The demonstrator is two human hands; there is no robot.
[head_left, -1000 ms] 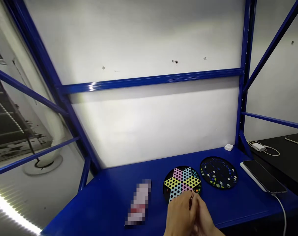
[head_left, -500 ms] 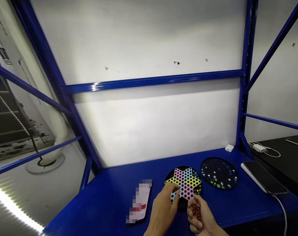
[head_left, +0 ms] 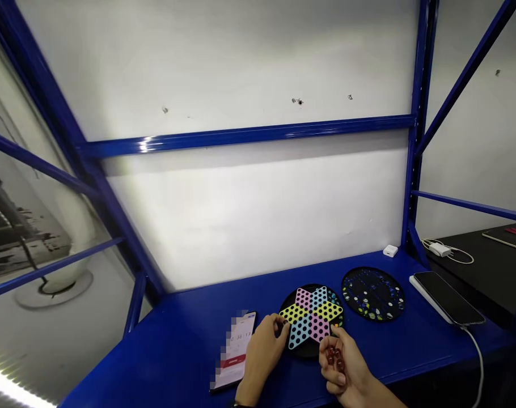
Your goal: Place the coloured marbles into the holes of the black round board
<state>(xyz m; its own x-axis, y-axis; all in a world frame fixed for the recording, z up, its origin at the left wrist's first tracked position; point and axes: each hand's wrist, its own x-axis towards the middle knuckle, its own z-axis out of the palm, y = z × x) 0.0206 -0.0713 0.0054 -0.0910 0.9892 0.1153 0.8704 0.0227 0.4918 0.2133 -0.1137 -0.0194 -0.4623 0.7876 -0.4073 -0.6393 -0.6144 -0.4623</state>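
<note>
A star-shaped Chinese checkers board (head_left: 311, 311) with pink, blue and yellow points full of dark holes lies on a round black tray (head_left: 303, 352). At its left yellow point, my left hand (head_left: 264, 343) has thumb and fingers pressed together; whatever lies between them is hidden. Just below the board's lower right side, my right hand (head_left: 347, 365) is turned palm up, its fingers curled around several dark red marbles (head_left: 335, 358). Coloured marbles (head_left: 334, 297) also show in the tray along the board's right edge.
A round black lid (head_left: 372, 292) with scattered coloured marbles lies to the right. A phone (head_left: 236, 354) with a lit screen is left of my left hand. Another phone (head_left: 449, 297) with a cable lies far right, near a small white case (head_left: 390, 251). Blue frame bars (head_left: 249, 135) surround the table.
My left hand has drawn back left from over the board, uncovering its lower blue point. My right hand has opened slightly, showing more of the red marbles. The view has shifted a little.
</note>
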